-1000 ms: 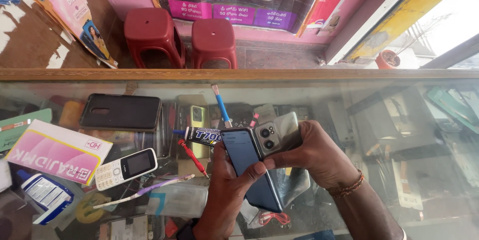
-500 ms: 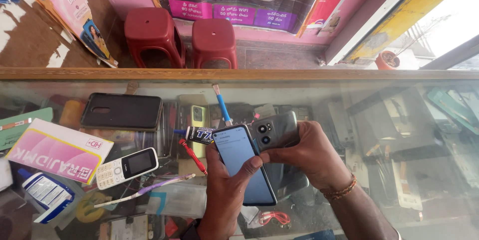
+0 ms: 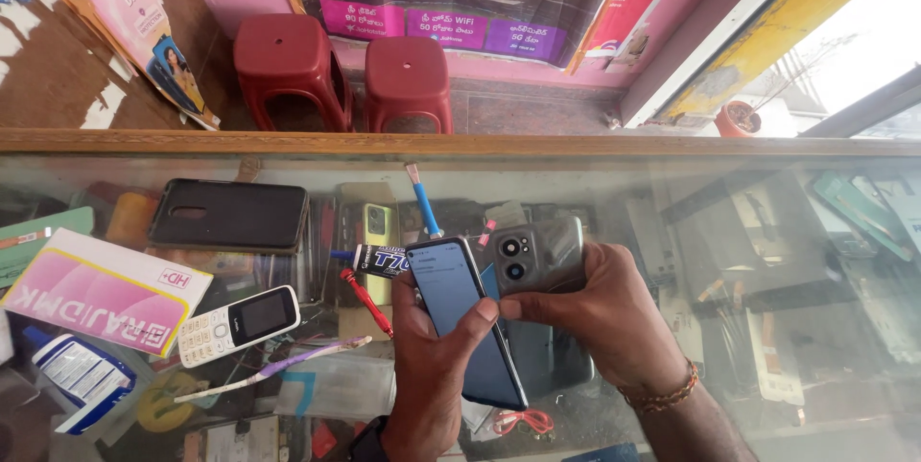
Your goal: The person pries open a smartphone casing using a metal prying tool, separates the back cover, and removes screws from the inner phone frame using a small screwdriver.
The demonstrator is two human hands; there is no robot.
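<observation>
**Over the glass counter: phone halves apart, both in hand**

Between the hands, the work sits mid-way. Left hand point(image 3: 436, 366) grips the lit screen panel point(image 3: 465, 323), thumb across its face. Right hand point(image 3: 600, 313) clasps the grey back cover point(image 3: 537, 256) (camera rings facing up), touching the panel's upper edge. Judged: the halves are separated or not yet seated; closing remains. Left of the hands lie a glue tube point(image 3: 384, 259), a white keypad phone point(image 3: 240, 325) and a pink box point(image 3: 106, 291).

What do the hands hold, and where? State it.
Left hand grips the lit phone by its side edges. Right hand holds the grey back cover by its lower part.
</observation>
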